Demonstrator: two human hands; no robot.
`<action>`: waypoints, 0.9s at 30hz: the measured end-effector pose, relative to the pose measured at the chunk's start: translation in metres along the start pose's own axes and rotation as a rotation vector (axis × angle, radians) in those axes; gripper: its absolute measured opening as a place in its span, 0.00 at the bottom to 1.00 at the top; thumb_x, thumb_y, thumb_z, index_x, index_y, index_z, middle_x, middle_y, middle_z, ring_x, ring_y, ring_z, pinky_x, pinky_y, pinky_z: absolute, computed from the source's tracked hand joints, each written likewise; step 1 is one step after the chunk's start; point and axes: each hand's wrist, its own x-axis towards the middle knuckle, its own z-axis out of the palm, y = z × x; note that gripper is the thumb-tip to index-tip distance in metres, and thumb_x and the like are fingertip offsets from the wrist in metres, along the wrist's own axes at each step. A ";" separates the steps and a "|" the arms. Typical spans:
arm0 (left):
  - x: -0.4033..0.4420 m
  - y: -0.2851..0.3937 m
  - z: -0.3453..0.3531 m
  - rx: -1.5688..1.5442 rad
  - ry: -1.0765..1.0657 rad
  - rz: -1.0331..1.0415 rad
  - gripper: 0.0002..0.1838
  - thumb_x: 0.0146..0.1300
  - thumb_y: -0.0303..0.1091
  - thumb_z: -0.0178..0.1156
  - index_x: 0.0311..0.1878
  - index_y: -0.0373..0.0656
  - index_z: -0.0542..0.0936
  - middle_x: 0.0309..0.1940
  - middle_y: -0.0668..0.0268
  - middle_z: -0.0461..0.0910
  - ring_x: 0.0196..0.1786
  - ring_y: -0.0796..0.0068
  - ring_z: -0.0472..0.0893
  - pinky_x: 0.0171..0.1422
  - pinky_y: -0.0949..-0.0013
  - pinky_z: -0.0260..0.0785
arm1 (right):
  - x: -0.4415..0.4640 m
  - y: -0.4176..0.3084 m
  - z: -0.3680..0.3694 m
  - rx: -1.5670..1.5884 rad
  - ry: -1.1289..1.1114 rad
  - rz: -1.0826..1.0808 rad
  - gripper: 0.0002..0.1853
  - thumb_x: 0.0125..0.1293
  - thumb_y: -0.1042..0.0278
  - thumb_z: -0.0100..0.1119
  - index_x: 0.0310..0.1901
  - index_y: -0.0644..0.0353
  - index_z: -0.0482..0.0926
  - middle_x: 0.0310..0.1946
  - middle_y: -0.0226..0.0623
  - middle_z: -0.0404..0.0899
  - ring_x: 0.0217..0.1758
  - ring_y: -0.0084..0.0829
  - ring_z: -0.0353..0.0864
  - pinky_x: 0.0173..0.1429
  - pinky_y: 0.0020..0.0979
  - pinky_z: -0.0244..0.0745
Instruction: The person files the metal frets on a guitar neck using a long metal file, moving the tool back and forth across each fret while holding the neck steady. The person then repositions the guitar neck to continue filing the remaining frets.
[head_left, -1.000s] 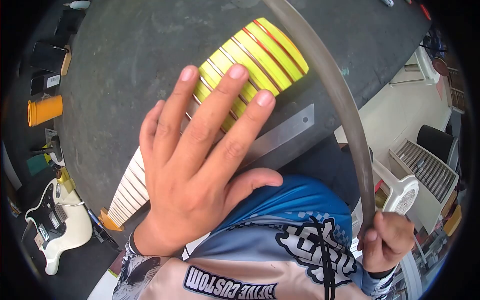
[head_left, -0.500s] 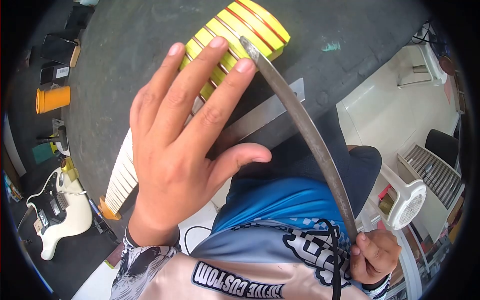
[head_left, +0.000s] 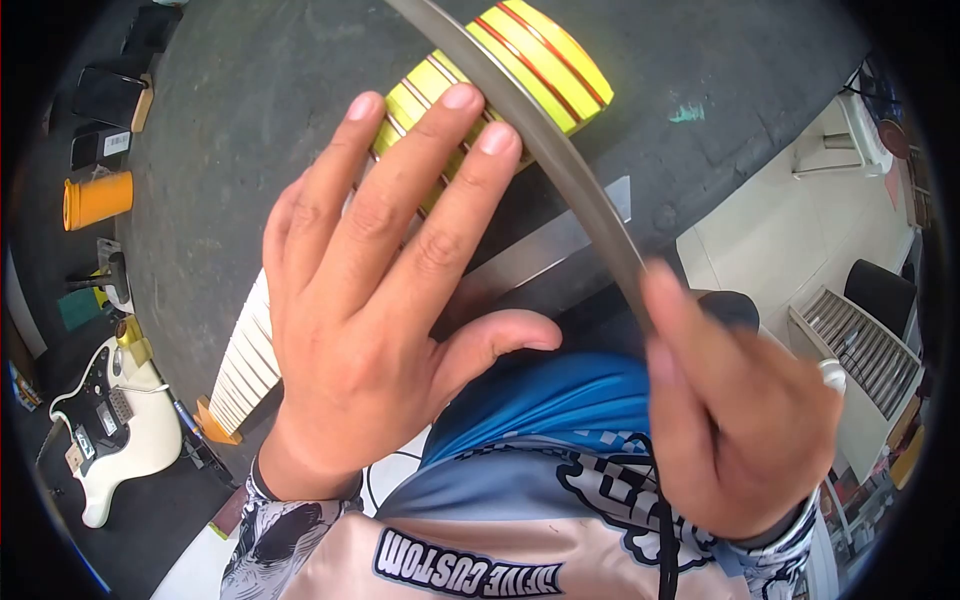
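Note:
Yellow tape (head_left: 545,62) with bare metal frets between its strips covers one end of what looks like a guitar neck on the dark table. White taped strips (head_left: 245,340) show on the other side of my left hand, which hides the middle. My left hand (head_left: 360,290) lies flat with fingers spread, its fingertips on the yellow section. In my right hand (head_left: 740,410) is the near end of a long, slightly curved metal file (head_left: 560,160). The file crosses over the yellow section, just beside my left fingertips, and its far tip is out of view.
A flat metal strip (head_left: 540,245) lies at the table edge near my lap. To the left are a white electric guitar body (head_left: 150,410), an orange cup-like container (head_left: 98,200) and dark boxes (head_left: 110,97). A white chair (head_left: 840,140) stands at the right.
The right hand has come up and forward from beside my waist, pushing the file farther across the yellow section. My left hand and the taped neck have shifted slightly right.

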 end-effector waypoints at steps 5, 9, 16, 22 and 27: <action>-0.001 -0.001 -0.001 0.016 -0.002 0.012 0.49 0.53 0.71 0.65 0.71 0.42 0.78 0.70 0.53 0.76 0.75 0.45 0.71 0.79 0.50 0.60 | 0.036 0.003 0.020 0.053 0.114 -0.015 0.21 0.64 0.85 0.62 0.59 0.65 0.85 0.23 0.36 0.84 0.20 0.19 0.77 0.28 0.23 0.70; -0.001 -0.001 0.002 0.021 0.021 0.015 0.49 0.53 0.70 0.65 0.71 0.43 0.78 0.70 0.54 0.76 0.75 0.44 0.71 0.78 0.51 0.60 | -0.027 0.021 -0.015 0.202 0.074 0.061 0.25 0.56 0.87 0.64 0.58 0.66 0.86 0.21 0.37 0.84 0.16 0.22 0.74 0.23 0.24 0.69; -0.002 0.001 0.006 0.057 0.074 0.033 0.49 0.52 0.70 0.67 0.71 0.45 0.78 0.71 0.55 0.76 0.75 0.44 0.71 0.77 0.50 0.62 | -0.129 0.014 -0.034 0.093 0.069 0.145 0.21 0.60 0.78 0.63 0.57 0.60 0.87 0.17 0.32 0.78 0.18 0.29 0.74 0.28 0.29 0.66; -0.004 -0.001 0.012 0.059 0.126 0.047 0.48 0.50 0.68 0.69 0.71 0.46 0.79 0.71 0.55 0.76 0.74 0.45 0.72 0.76 0.50 0.64 | -0.147 0.009 -0.037 0.078 0.036 0.185 0.21 0.57 0.78 0.65 0.54 0.58 0.88 0.21 0.36 0.79 0.20 0.32 0.75 0.29 0.31 0.66; -0.004 -0.002 0.014 0.058 0.137 0.056 0.49 0.50 0.69 0.69 0.70 0.46 0.79 0.71 0.55 0.76 0.74 0.45 0.72 0.76 0.50 0.64 | -0.156 0.009 -0.040 0.052 0.017 0.172 0.23 0.56 0.79 0.64 0.56 0.58 0.88 0.22 0.36 0.80 0.20 0.32 0.75 0.30 0.31 0.67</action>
